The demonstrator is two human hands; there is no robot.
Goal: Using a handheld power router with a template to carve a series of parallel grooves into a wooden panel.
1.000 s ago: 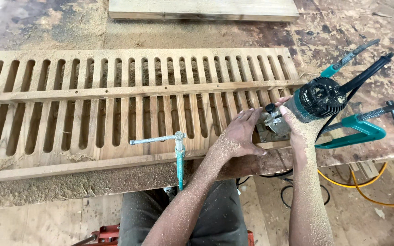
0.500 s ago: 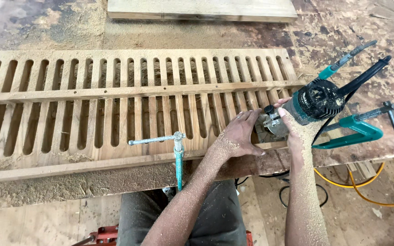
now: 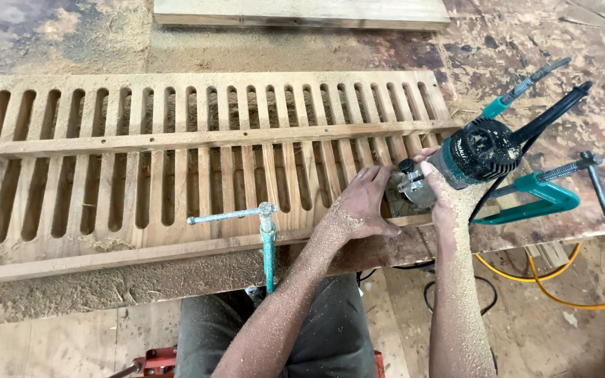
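Since the earlier frame the teal and black handheld electric router [image 3: 474,152] has tilted slightly and slid a little leftward along the long slotted wooden panel [image 3: 197,157], its clear base still sitting on the panel's right end, right of centre in the frame. The right hand [image 3: 446,190] keeps its fingers wrapped around the router's body, gripping it; the left hand [image 3: 362,203] stays pressed flat on the wood just beside the base, fingers spread and holding nothing. Both forearms are coated in sawdust. A teal metal screw clamp [image 3: 267,234] at lower centre pins the panel's near edge to the dusty workbench [image 3: 526,42], and a second teal clamp [image 3: 547,192] lies at the right, close behind the router. A pale wooden plank [image 3: 302,12] lies along the top edge. Yellow cable [image 3: 561,283] loops at lower right.
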